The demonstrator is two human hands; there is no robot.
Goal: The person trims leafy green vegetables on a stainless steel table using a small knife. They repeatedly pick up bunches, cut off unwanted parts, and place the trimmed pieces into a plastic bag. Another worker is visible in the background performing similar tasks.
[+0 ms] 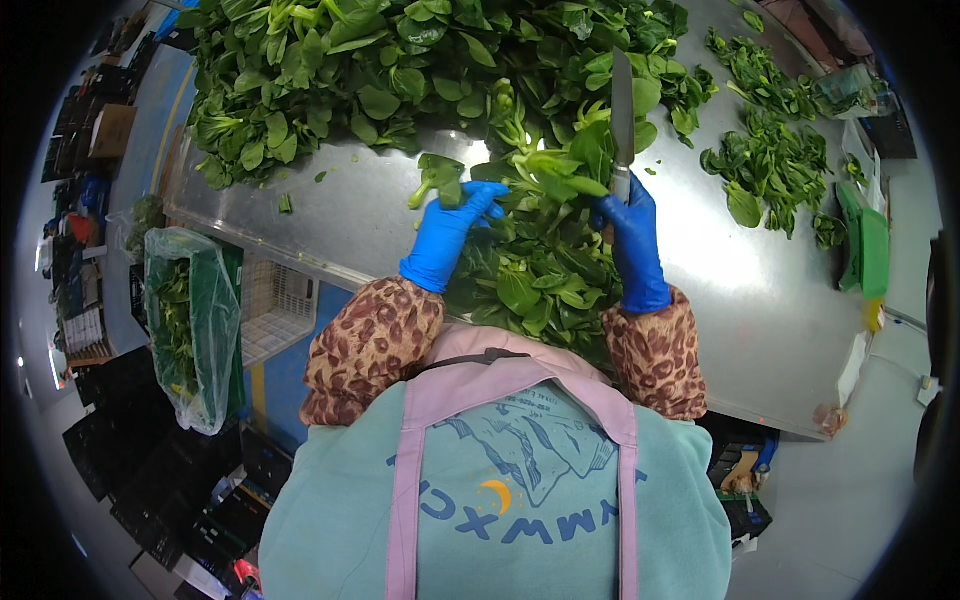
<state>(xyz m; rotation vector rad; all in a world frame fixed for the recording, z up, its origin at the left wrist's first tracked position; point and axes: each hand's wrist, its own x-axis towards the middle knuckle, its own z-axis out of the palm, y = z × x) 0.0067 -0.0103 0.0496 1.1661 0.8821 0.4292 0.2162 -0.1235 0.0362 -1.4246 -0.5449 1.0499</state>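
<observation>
My left hand (457, 225), in a blue glove, has its fingers closed on a small piece of leafy green (437, 178). In my right hand (634, 240), gloved too, is a knife (622, 120) with its blade pointing away from me. A leafy green plant (559, 169) lies against the right hand's fingers; whether they also grip it is hard to tell. A pile of leafy greens (547, 289) lies between my forearms, close to my body. Beyond both hands a large heap of leafy greens (360, 82) covers the far side of the metal table (337, 195).
Smaller piles of greens (780, 165) lie to the right, near a green plastic object (862, 240) at the table's edge. To the left, below the table, stand a plastic-lined green crate (195, 322) and a white basket (281, 307). Part of a person (810, 30) shows at top right.
</observation>
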